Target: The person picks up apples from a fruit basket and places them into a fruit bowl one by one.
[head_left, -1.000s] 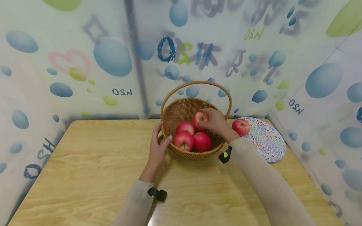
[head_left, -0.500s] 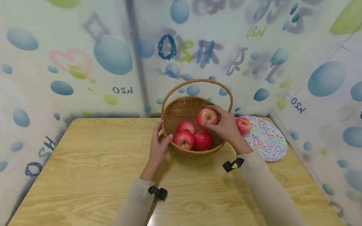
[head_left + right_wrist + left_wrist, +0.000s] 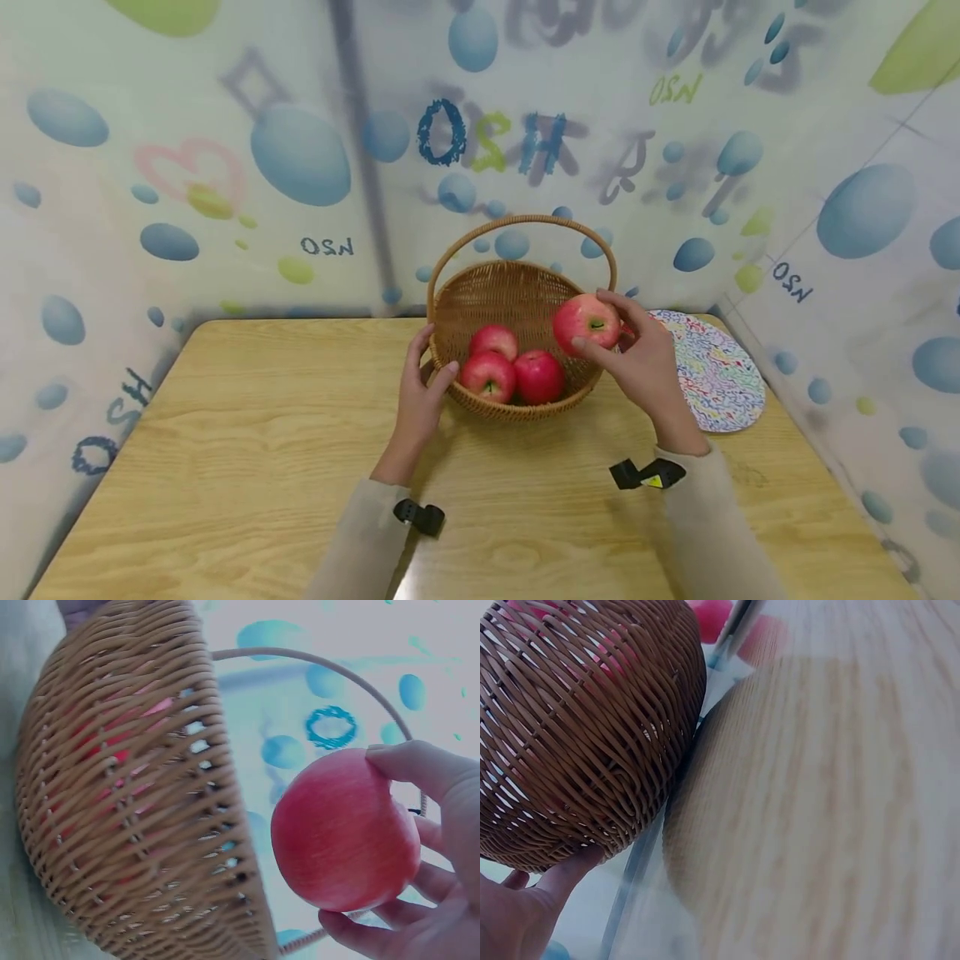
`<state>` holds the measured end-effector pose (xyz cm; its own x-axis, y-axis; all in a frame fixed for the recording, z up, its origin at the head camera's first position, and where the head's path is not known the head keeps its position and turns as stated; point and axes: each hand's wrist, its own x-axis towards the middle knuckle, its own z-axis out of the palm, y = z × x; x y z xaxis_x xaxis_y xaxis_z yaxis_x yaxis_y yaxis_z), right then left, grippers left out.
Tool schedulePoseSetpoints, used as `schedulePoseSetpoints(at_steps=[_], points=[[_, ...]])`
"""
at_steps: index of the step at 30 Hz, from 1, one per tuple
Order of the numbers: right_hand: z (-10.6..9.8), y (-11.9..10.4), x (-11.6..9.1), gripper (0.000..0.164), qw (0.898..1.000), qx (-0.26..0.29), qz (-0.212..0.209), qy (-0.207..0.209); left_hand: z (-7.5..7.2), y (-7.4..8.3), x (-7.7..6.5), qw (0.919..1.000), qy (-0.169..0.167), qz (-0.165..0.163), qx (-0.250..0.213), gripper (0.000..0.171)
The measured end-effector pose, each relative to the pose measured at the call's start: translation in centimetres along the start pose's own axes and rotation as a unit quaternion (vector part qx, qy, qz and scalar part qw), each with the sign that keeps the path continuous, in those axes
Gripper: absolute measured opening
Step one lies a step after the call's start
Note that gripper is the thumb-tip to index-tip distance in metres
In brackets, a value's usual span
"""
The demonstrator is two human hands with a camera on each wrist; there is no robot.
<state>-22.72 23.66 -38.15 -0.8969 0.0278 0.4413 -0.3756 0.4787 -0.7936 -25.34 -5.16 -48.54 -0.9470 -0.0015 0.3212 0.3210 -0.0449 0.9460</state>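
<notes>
My right hand (image 3: 647, 360) grips a red apple (image 3: 585, 323) between thumb and fingers, raised over the right rim of a wicker basket (image 3: 480, 292). In the right wrist view the held apple (image 3: 341, 832) is beside the basket's woven wall (image 3: 142, 802), apart from it. My left hand (image 3: 420, 392) holds the basket's left rim; in the left wrist view its thumb (image 3: 571, 874) lies against the weave. Three more apples sit in the basket, one at the front left (image 3: 487, 377), one at the right (image 3: 540, 377) and one behind (image 3: 493, 340).
A round mat (image 3: 716, 375) with a multicoloured scribble pattern lies at the table's right back. A sliver of another apple (image 3: 627, 331) shows behind my right hand. The basket's tall handle (image 3: 525, 219) arches up. Patterned walls border the wooden table (image 3: 285, 433).
My right hand has lifted the apple out of the basket and carried it right and toward me. The left hand has stayed at the rim. The apple on the mat is now mostly hidden.
</notes>
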Motion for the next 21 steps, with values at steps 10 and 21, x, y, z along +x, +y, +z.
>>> schedulePoseSetpoints(at_steps=[10, 21], points=[[-2.1, 1.3, -0.6, 0.06, 0.987, 0.138, -0.012, 0.076, 0.1, -0.1, -0.1, 1.0, 0.005, 0.001, -0.002, 0.062], [-5.0, 2.8, -0.6, 0.059, 0.977, 0.166, 0.022, 0.132, 0.1, -0.1, -0.1, 1.0, 0.003, 0.004, -0.001, 0.062]])
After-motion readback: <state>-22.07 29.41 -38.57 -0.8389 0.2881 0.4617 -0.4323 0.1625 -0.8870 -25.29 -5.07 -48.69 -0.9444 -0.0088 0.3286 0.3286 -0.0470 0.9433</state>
